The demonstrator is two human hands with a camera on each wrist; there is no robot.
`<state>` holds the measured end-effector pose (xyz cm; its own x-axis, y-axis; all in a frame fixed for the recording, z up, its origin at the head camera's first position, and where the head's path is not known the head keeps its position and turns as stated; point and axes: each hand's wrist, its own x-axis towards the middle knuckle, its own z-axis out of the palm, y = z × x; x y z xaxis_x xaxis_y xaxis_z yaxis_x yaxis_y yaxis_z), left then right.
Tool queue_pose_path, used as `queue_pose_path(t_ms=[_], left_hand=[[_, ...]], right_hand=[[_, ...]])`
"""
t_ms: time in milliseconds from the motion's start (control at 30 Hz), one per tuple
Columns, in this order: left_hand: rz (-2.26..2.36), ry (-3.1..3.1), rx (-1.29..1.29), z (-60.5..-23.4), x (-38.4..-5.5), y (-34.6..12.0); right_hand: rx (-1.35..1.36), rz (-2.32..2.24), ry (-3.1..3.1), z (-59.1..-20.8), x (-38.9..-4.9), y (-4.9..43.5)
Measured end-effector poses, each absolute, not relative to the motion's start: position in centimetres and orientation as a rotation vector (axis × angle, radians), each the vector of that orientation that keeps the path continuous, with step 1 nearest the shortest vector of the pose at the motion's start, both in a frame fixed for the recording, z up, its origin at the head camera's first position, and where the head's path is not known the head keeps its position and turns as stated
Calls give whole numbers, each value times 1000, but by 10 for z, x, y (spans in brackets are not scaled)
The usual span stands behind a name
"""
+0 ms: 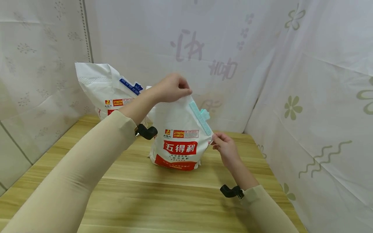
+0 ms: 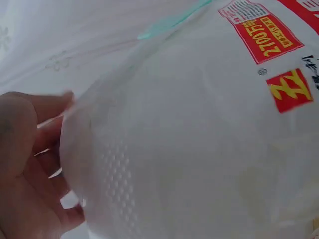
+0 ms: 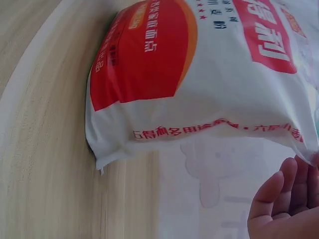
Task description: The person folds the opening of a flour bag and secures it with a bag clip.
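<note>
A white flour bag [image 1: 177, 123] with red printing stands on the wooden table. Along its slanted upper right edge sits a light teal sealing clip [image 1: 201, 119]. My left hand [image 1: 172, 88] pinches the bag's top corner between thumb and fingers; in the left wrist view the hand [image 2: 35, 169] lies at the edge of the white plastic. At the lower end of the clip, my right hand [image 1: 225, 149] pinches the bag's right corner. The right wrist view shows that hand [image 3: 289, 204] below the bag's printed side [image 3: 219, 94].
Behind and to the left stands a second white flour bag [image 1: 97, 84] with a dark blue clip [image 1: 129, 86], partly hidden by my left arm. Patterned white curtains [image 1: 215, 42] hang behind and on both sides of the wooden table [image 1: 140, 194].
</note>
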<state>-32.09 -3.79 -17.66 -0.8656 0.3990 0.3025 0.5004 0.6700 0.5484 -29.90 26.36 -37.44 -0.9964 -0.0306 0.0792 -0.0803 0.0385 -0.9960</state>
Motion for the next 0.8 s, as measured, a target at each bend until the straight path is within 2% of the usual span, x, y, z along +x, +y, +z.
queue_pose_path(t_ms=[133, 433, 633, 800], left_hand=[[-1110, -2524, -657, -187, -310, -64], [-1580, -2296, -158, -242, -283, -119], [-2033, -2121, -278, -264, -292, -125], [-1981, -1914, -394, -269, -295, -121]], right_hand=[[177, 2123, -2231, -375, -297, 268], [272, 2005, -2293, -375, -299, 272], [275, 1908, -2333, -378, -298, 270], [237, 1791, -2321, -374, -297, 267]])
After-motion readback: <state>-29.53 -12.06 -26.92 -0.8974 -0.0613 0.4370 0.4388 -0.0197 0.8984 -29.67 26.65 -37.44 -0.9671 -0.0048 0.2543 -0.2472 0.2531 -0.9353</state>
